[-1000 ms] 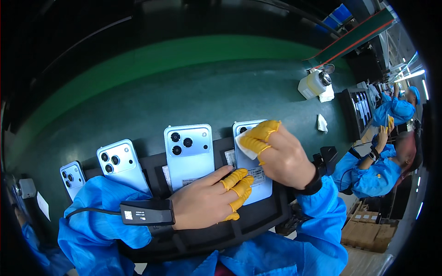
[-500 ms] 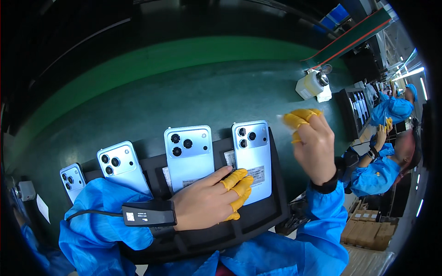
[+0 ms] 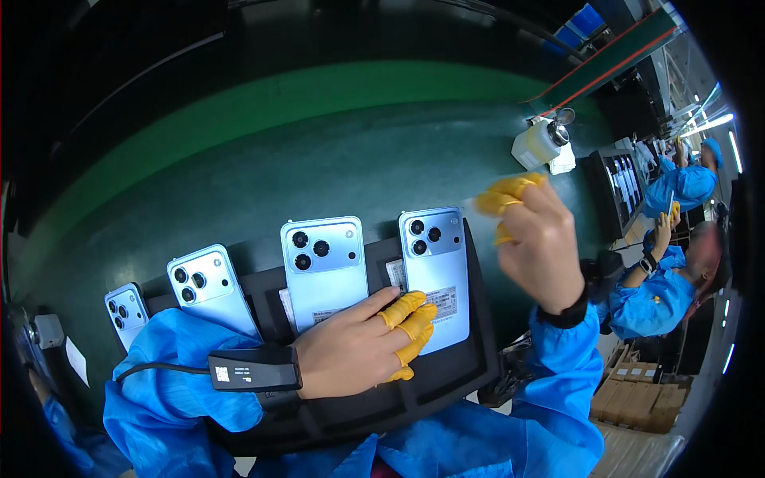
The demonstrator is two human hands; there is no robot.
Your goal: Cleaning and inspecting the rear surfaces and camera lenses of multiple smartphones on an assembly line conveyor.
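1. Fingers (image 3: 381, 299) of the left hand (image 3: 343, 352), most in yellow covers (image 3: 421, 320), stretch out with narrow gaps between them, covered tips resting on the rightmost blue phone (image 3: 434, 271) beside its printed label (image 3: 448, 303)
2. That phone lies back up on a black tray (image 3: 483, 342), its lens end pointing away from the person
3. Raised over the green table (image 3: 358, 159), to the right of that phone and apart from it, the right hand (image 3: 546, 247) has its yellow-covered fingers bent inward; they are blurred, so I cannot tell whether anything is held
4. Just left of the rightmost phone is a second blue phone (image 3: 331, 287), its lower part behind the left hand; a third phone (image 3: 223, 291) and a fourth phone (image 3: 125, 319) tilt farther left, partly behind the blue sleeve (image 3: 179, 350)
5. Beyond the right hand, a whitish bottle (image 3: 534, 147) stands near white sheets (image 3: 564, 162)
6. Off to the right, a co-worker (image 3: 653, 299) in blue has hands raised
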